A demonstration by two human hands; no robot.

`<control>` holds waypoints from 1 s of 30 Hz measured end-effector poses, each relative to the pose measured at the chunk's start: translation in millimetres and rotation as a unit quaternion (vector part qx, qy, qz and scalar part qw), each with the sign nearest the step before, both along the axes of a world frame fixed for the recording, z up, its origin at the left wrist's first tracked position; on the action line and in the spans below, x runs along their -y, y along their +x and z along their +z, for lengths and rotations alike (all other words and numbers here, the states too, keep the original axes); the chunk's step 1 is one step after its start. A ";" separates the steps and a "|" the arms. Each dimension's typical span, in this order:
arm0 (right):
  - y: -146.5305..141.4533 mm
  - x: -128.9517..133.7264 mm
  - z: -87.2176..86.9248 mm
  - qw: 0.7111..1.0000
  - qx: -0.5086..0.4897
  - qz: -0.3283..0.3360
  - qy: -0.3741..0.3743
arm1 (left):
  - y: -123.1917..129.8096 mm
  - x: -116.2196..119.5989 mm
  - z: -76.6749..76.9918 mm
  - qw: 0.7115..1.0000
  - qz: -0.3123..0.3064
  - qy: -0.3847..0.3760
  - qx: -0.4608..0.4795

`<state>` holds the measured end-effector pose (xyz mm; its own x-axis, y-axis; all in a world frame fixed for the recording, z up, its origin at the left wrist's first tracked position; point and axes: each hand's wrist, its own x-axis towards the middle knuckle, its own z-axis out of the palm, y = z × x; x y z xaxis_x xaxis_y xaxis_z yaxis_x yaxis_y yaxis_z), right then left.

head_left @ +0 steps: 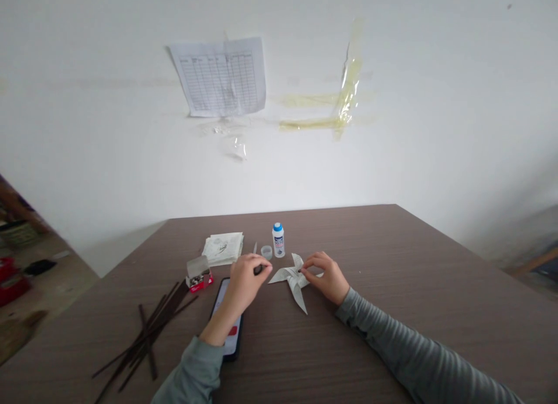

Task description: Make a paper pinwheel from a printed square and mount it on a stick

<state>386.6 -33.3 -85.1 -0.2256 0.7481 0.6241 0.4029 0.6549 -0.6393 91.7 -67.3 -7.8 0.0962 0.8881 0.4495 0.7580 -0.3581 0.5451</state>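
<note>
A pale paper pinwheel [295, 282] lies on the table with its pointed blades spread. My right hand [325, 276] reaches over it, thumb and fingertips pinched at its middle. A tiny dark spot shows at those fingertips, too small to name. Just left of the pinwheel, my left hand [248, 279] is closed around a small dark object [258, 270], mostly hidden by the fingers. Beyond both hands stands a white bottle with a blue cap [278, 241], next to a small clear cup [267, 252].
Beneath my left forearm lies a phone [232, 347]. An open red-and-white box [200, 279] sits left of it, near a pile of dark thin sticks [148, 334]. Behind stands a stack of pale paper squares [223, 248]. The white wall [305, 177] borders the table's far edge.
</note>
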 end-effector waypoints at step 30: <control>-8.2 7.9 2.1 0.995 0.008 0.044 -0.086 | 62.9 34.3 -39.0 0.993 -0.021 0.109 -0.040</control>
